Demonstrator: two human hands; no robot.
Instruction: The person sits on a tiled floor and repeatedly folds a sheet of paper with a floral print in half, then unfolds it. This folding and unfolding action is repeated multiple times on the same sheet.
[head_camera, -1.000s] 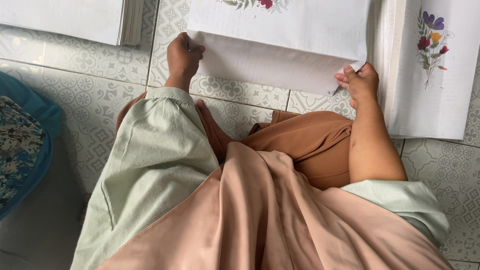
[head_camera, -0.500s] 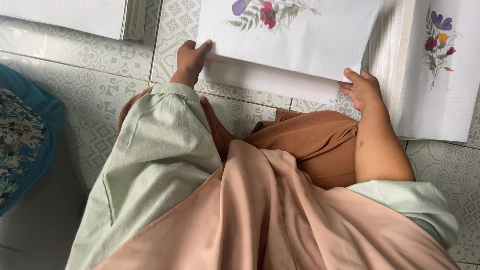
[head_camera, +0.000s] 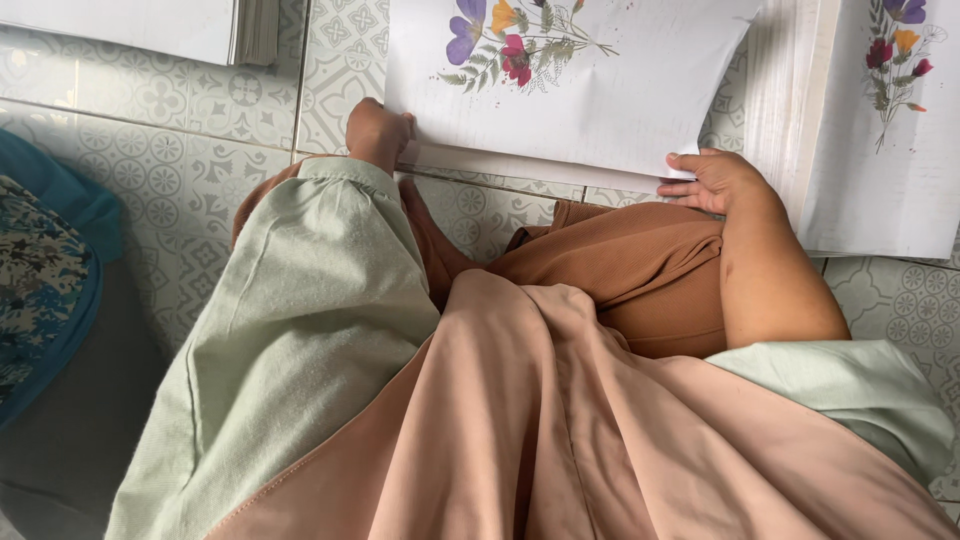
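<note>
on the tiled floor (head_camera: 200, 130), flowered sheet (head_camera: 570, 90) nearer than before, both hands (head_camera: 715, 182) gripping

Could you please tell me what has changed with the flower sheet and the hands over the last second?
The white sheet with pressed flowers has come nearer in view: only its flower tips showed before, now the whole bouquet does. The left hand stays at the sheet's lower left corner and the right hand at its lower right edge. The stack with a flower sheet on the right and the patterned tile floor look unchanged.

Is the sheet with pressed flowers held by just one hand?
No, the left hand and the right hand both grip the flower sheet at its near edge.
</note>
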